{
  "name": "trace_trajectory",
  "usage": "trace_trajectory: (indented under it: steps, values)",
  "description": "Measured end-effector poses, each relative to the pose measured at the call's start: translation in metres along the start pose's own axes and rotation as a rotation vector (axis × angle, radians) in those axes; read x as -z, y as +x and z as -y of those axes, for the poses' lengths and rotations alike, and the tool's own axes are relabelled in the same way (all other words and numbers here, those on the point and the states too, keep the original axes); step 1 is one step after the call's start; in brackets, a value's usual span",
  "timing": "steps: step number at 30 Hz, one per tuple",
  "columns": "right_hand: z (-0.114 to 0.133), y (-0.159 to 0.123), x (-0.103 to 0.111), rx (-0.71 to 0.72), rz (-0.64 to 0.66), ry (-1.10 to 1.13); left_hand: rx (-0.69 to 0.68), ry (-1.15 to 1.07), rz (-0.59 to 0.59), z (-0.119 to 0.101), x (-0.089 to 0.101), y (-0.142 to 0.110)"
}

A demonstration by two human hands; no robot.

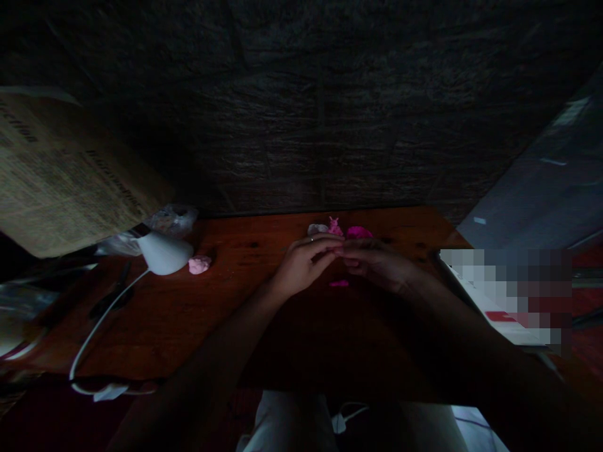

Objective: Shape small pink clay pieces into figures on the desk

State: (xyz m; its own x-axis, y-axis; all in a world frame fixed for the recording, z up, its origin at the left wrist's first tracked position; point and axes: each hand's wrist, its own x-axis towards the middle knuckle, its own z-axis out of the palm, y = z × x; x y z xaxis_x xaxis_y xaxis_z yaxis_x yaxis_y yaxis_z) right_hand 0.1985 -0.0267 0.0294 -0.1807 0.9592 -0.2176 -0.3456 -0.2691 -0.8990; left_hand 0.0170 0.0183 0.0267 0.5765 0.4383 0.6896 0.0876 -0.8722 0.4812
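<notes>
My left hand (304, 263) and my right hand (377, 262) meet fingertip to fingertip over a dark wooden table (226, 301). Both sets of fingers are pinched together on a small piece of pink clay that barely shows between them. Just beyond the hands lie a small pink clay figure (335, 226), a magenta clay lump (358, 232) and a pale clay piece (317, 229). A thin magenta strip (339, 284) lies on the table under the hands. A ring sits on a finger of the left hand.
A white lamp head (164, 252) with its cable (101, 320) stands at the left, a pale pink clay lump (199, 265) beside it. A printed cardboard box (61, 182) and crumpled plastic (172, 220) are at the far left. A dark wall backs the table.
</notes>
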Motion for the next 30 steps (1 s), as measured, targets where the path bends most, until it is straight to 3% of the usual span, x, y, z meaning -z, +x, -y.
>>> trace_trajectory:
  steps: [7,21,30]
  values:
    - [-0.0040,0.0016,0.0019,-0.004,-0.023,0.044,0.121,-0.033,-0.057,0.0006,-0.0021,-0.0004]
    - [-0.0049,0.0032,0.0023,0.055,0.018,0.025,0.483,-0.406,-0.142,-0.0013,-0.0078,0.0014]
    - [-0.0034,0.0009,-0.0035,0.159,0.058,-0.035,0.519,-0.512,-0.167,-0.0029,-0.0080,0.0034]
